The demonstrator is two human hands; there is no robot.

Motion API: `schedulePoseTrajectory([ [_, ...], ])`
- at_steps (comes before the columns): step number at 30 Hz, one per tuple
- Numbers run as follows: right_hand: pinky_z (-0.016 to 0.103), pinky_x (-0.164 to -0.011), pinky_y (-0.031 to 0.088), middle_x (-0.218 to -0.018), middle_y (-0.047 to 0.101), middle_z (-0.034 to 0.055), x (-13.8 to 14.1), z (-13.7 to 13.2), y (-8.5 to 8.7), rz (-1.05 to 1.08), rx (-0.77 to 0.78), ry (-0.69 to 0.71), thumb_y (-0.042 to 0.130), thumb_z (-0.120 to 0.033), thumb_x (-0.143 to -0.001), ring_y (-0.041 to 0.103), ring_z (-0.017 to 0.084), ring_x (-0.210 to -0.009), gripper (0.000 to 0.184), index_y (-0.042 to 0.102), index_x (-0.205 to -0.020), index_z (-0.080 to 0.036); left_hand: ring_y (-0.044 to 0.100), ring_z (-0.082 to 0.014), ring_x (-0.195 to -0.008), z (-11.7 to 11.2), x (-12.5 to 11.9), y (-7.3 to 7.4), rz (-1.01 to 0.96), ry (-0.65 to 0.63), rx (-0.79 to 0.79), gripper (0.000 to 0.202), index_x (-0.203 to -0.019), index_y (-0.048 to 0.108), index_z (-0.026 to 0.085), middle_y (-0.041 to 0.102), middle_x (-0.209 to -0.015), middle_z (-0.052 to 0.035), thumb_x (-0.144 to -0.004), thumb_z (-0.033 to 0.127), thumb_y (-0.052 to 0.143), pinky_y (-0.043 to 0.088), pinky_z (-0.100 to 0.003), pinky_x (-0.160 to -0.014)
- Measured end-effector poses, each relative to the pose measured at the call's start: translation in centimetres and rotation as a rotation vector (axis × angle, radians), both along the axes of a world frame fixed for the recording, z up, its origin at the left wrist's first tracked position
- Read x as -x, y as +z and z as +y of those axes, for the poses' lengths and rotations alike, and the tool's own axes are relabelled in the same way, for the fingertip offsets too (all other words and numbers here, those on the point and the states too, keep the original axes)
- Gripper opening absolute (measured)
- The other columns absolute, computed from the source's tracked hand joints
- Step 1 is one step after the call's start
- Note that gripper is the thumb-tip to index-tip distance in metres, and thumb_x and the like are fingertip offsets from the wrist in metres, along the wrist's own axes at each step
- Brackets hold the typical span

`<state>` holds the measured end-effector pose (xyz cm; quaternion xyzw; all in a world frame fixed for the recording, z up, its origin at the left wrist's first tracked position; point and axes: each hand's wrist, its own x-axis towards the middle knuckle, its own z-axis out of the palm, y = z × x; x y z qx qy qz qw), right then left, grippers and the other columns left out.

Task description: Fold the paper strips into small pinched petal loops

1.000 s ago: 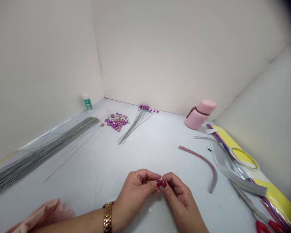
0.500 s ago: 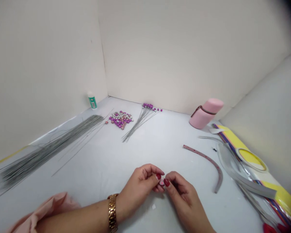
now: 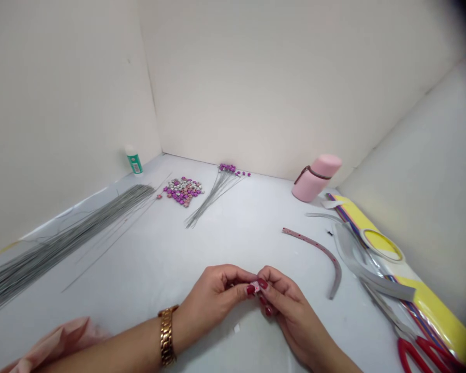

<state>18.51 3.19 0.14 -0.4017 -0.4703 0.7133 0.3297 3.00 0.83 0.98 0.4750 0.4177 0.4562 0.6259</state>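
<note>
Cream walls (image 3: 256,77) box in a pale work surface (image 3: 233,243), and from my remote seat I look down on both hands, close together near the front edge of my view. The left hand (image 3: 212,298), with a gold link watch (image 3: 166,334) on its wrist, and the right hand (image 3: 291,305) each hold a narrow pinch on a small pink piece (image 3: 255,286). It sits between the red-painted fingertips (image 3: 250,290), mostly hidden, so I cannot tell its exact form. A small white scrap (image 3: 236,328) lies just below the hands, and a pink cloth (image 3: 58,342) sits at the lower left.

Farther back on the left lie a long bundle of grey wires (image 3: 62,248) and a green-labelled glue bottle (image 3: 134,161). A heap of pink, purple and silver beads (image 3: 182,190) rests beside a bunch of purple-tipped wires (image 3: 213,199). To the right, I see a pink flask (image 3: 316,177), a curved dotted pink strip (image 3: 318,254), grey strips (image 3: 376,272), a tape roll (image 3: 381,246) on yellow sheets (image 3: 438,311), and red-handled scissors (image 3: 419,355).
</note>
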Motion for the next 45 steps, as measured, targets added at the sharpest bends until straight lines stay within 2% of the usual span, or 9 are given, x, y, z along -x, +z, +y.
schedulePoseTrajectory([
  [3,0.019,-0.048,0.029,-0.055,0.043,-0.0044,0.19,-0.08,0.03,-0.108,-0.113,-0.047,0.055,-0.034,-0.08,0.036,0.009,-0.05,0.02,0.053,-0.07,-0.017,0.062,-0.018,-0.075,0.13,0.06,-0.32,0.088,0.113,0.001,0.015,-0.081,0.068,0.014,0.071,-0.079,-0.0056,-0.075,0.026,0.06,0.048,-0.028,-0.071],
  [6,0.021,-0.052,0.036,-0.063,0.052,-0.0011,0.29,-0.41,0.07,-0.261,-0.284,-0.043,0.053,-0.035,-0.082,0.044,0.012,-0.056,0.017,0.058,-0.081,-0.018,0.062,-0.0172,-0.074,0.12,-0.03,-0.69,0.114,0.208,0.011,0.014,-0.081,0.067,0.015,0.07,-0.078,-0.005,-0.074,0.025,0.061,0.048,-0.027,-0.07],
  [9,0.024,-0.059,0.042,-0.073,0.061,0.0024,0.3,-0.65,0.19,-0.328,-0.379,-0.014,0.054,-0.033,-0.081,0.052,0.016,-0.064,0.02,0.061,-0.094,-0.019,0.061,-0.0171,-0.075,0.12,-0.08,-0.74,0.097,0.239,0.008,0.012,-0.08,0.066,0.014,0.069,-0.078,-0.0056,-0.074,0.023,0.061,0.048,-0.027,-0.071],
  [12,0.026,-0.062,0.045,-0.08,0.066,0.0052,0.33,-0.62,0.2,-0.378,-0.439,-0.032,0.055,-0.031,-0.08,0.058,0.019,-0.069,0.02,0.063,-0.094,-0.02,0.061,-0.0173,-0.074,0.1,-0.09,-0.58,0.145,0.268,-0.033,0.009,-0.076,0.066,0.014,0.068,-0.077,-0.0057,-0.073,0.022,0.061,0.048,-0.027,-0.07],
  [18,0.028,-0.067,0.049,-0.084,0.068,0.0064,0.21,-0.6,-0.17,-0.451,-0.563,-0.093,0.055,-0.026,-0.08,0.062,0.021,-0.076,0.02,0.064,-0.096,-0.02,0.062,-0.0173,-0.073,-0.16,-0.17,-0.6,0.22,0.271,-0.111,0.008,-0.074,0.066,0.015,0.067,-0.077,-0.0057,-0.074,0.021,0.06,0.048,-0.027,-0.069],
  [23,0.029,-0.07,0.049,-0.089,0.068,0.0064,0.1,-0.75,0.05,-0.449,-0.698,-0.075,0.055,-0.021,-0.08,0.062,0.021,-0.079,0.02,0.065,-0.096,-0.024,0.062,-0.0181,-0.074,-0.39,-0.26,-0.61,0.158,0.264,-0.072,0.008,-0.075,0.065,0.014,0.068,-0.078,-0.0065,-0.075,0.021,0.06,0.049,-0.028,-0.07],
  [29,0.027,-0.067,0.049,-0.084,0.068,0.0046,-0.13,-0.46,0.17,-0.447,-0.677,-0.033,0.055,-0.02,-0.079,0.063,0.02,-0.075,0.019,0.066,-0.095,-0.024,0.062,-0.017,-0.073,-0.2,-0.43,-0.57,0.016,0.258,0.026,0.008,-0.075,0.065,0.014,0.069,-0.075,-0.005,-0.07,0.02,0.065,0.049,-0.027,-0.069],
  [34,0.025,-0.064,0.049,-0.079,0.068,0.0033,-0.2,-0.41,0.05,-0.449,-0.657,-0.048,0.055,-0.02,-0.08,0.063,0.018,-0.07,0.016,0.067,-0.091,-0.024,0.063,-0.0174,-0.074,0.08,-0.34,-0.47,-0.05,0.186,0.071,0.011,-0.077,0.066,0.013,0.07,-0.077,-0.0058,-0.071,0.022,0.064,0.048,-0.028,-0.072],
  [45,0.025,-0.057,0.051,-0.078,0.069,0.0044,-0.16,-0.47,-0.24,-0.437,-0.644,-0.082,0.054,-0.021,-0.08,0.063,0.017,-0.062,0.018,0.066,-0.093,-0.022,0.063,-0.0172,-0.078,-0.35,0.02,-0.45,0.315,0.2,-0.224,0.014,-0.087,0.066,0.015,0.068,-0.086,-0.0071,-0.079,0.019,0.054,0.05,-0.026,-0.071],
])
